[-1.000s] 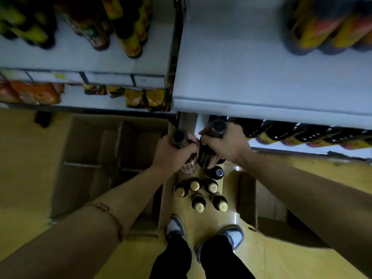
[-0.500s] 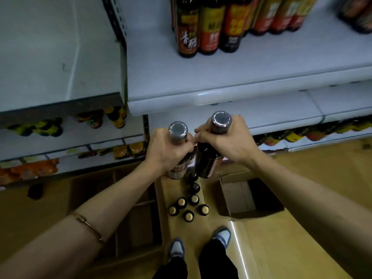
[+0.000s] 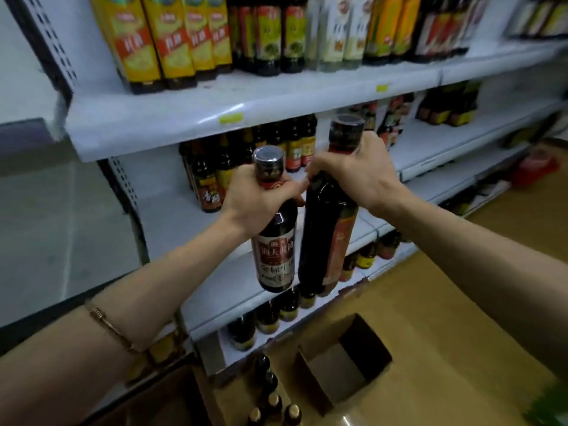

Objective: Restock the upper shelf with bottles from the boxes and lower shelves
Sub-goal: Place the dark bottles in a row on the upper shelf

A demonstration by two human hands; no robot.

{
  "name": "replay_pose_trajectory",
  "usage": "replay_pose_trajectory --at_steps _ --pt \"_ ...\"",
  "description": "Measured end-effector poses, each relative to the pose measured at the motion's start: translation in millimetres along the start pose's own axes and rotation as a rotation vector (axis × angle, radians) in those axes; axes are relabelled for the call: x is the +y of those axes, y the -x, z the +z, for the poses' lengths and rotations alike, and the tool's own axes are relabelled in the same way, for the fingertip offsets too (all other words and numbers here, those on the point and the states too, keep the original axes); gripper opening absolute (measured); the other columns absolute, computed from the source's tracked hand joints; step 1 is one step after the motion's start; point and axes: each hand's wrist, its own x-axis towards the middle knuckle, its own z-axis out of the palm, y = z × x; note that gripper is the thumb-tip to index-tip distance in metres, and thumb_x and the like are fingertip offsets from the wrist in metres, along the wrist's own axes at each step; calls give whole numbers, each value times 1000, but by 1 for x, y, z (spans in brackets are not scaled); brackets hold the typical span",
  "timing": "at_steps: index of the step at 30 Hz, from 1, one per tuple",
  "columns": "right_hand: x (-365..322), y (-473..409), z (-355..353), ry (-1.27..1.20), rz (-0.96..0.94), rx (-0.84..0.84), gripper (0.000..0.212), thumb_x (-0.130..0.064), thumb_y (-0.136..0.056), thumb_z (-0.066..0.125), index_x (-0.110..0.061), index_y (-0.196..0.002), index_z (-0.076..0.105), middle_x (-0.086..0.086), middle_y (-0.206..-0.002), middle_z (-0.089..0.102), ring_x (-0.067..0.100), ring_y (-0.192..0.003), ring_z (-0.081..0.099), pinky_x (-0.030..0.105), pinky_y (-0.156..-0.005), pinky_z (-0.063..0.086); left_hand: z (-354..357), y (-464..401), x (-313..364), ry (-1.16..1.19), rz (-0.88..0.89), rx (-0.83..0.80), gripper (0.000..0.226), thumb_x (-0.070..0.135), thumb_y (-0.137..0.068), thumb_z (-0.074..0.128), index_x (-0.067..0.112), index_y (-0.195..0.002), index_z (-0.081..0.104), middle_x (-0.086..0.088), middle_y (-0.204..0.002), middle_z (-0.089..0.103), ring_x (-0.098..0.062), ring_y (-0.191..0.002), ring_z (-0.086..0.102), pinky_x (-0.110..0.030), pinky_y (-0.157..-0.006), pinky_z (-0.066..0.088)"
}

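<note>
My left hand grips the neck of a dark bottle with a red and white label. My right hand grips the neck of a taller dark bottle with an orange-red label. Both bottles hang upright, side by side and nearly touching, in front of a white shelf that carries several dark bottles at its back. Above it, the upper shelf holds yellow cartons and more bottles.
An open cardboard box stands on the yellow floor below right. Several loose bottles stand on the floor by the shelf's foot, beside another box at lower left. Lower shelves hold small bottles. Bare shelf surface lies right of my hands.
Both hands have lifted their bottles from floor level up to the middle shelf's height. My view has tilted upward, bringing the stocked upper shelves into sight.
</note>
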Motion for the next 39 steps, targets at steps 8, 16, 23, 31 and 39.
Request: replay_pose_trajectory --at_steps 8,16,23,31,39 --pt "-29 -5 -88 155 -11 173 33 -20 -66 71 11 -67 63 18 -64 65 20 -55 54 42 -55 48 58 -42 56 174 95 -164 28 28 -81 63 18 -55 67 -12 -67 71 -29 -72 67 -52 -86 51" --pt "5 7 -172 167 51 308 48 -27 -62 66 20 -70 56 31 -64 59 22 -53 48 43 -48 40 145 -75 87 266 13 -382 13 13 -72 60 14 -59 63 -9 -61 68 -28 -64 65 -50 -82 53" --pt "52 11 -277 212 123 384 53 -31 -58 64 20 -71 57 34 -76 63 24 -56 52 49 -54 47 266 -112 100 285 12 -550 16 13 -69 59 17 -54 63 -9 -63 69 -26 -65 67 -47 -79 55" --pt "111 6 -419 298 155 442 34 -28 -62 65 6 -63 70 20 -67 70 45 -71 67 53 -63 56 417 -152 133 401 34 -616 19 4 -79 57 7 -61 61 -9 -61 68 -26 -62 65 -36 -68 56" --pt "179 -27 -515 291 140 456 48 -33 -59 63 13 -71 67 25 -72 70 47 -71 64 51 -62 53 520 -208 144 377 12 -614 9 13 -68 59 5 -71 62 -10 -62 68 -27 -67 65 -39 -77 55"
